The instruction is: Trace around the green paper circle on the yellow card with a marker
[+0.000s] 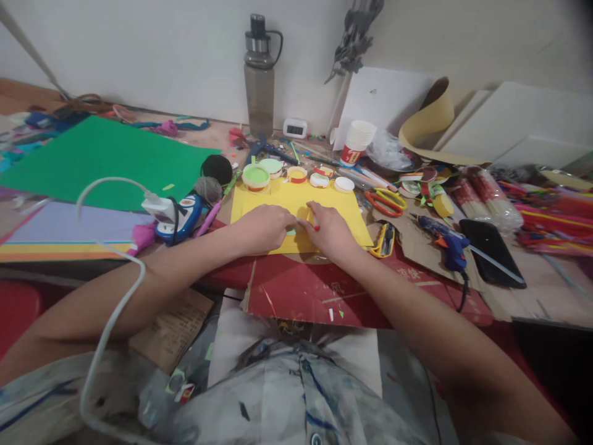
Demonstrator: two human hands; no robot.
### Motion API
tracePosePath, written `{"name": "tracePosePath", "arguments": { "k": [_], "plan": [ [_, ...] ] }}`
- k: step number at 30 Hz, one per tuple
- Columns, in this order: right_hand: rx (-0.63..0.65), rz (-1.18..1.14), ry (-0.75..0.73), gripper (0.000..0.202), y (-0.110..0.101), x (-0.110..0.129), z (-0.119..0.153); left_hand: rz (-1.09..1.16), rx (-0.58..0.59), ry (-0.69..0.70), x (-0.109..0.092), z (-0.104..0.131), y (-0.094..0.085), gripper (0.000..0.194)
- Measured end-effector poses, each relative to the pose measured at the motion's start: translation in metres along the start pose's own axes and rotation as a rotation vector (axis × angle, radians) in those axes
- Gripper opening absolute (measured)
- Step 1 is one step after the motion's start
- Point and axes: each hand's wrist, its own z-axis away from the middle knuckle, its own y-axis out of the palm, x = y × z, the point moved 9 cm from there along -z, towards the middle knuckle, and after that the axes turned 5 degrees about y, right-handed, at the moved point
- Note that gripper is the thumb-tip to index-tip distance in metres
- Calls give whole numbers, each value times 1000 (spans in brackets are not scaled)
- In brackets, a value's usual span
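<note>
My left hand (274, 227) rests over a sheet of yellow paper (259, 207), its fingers curled together at a small pale green paper piece (291, 232). My right hand (331, 232) is closed beside it, fingertips nearly meeting the left ones. From its grip sticks out the red end of a slim pen (316, 227); the rest is hidden by the fingers. Behind the hands, cut paper-cup pieces stand along the far edge of the yellow sheet, among them a green-filled cup base (256, 177), a yellow one (297, 175) and a white one (344, 184).
Orange-and-yellow scissors (386, 201), a yellow utility knife (383, 240), a blue glue gun (447, 240) and a black phone (493, 253) lie to the right. At the back stand a water bottle (260, 86) and stacked paper cups (359, 142). Left, a white cable (111, 309) crosses near my forearm.
</note>
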Motion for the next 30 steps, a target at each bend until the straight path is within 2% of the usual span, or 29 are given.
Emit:
{"name": "tracePosePath", "arguments": {
  "k": [3, 6, 10, 13, 17, 20, 25, 30],
  "plan": [
    [-34, -131, 65, 37, -12, -12, -11, -4, -17, 37, -2, -1, 2, 41],
    [-114, -369, 17, 29, -27, -14, -22, 6, -35, 70, -2, -1, 4, 40],
    [-99, -619, -39, 38, -31, -5, -30, 40, -58, 72, 0, 0, 3, 41],
    [-77, -657, -61, 42, -27, 3, -30, 32, -65, 75, -1, 1, 5, 38],
    [-27, -718, -29, 24, -12, -2, -30, 6, -87, 100, -5, 5, 11, 34],
    [21, -713, -29, 15, 0, -8, -29, -9, -154, 121, -7, 9, 12, 35],
    [46, -672, -34, 19, 3, -12, -25, -34, -225, 158, -10, 13, 15, 37],
    [45, -614, -85, 26, -1, 0, -25, -98, -291, 200, -16, 15, 14, 35]
  ]
}}
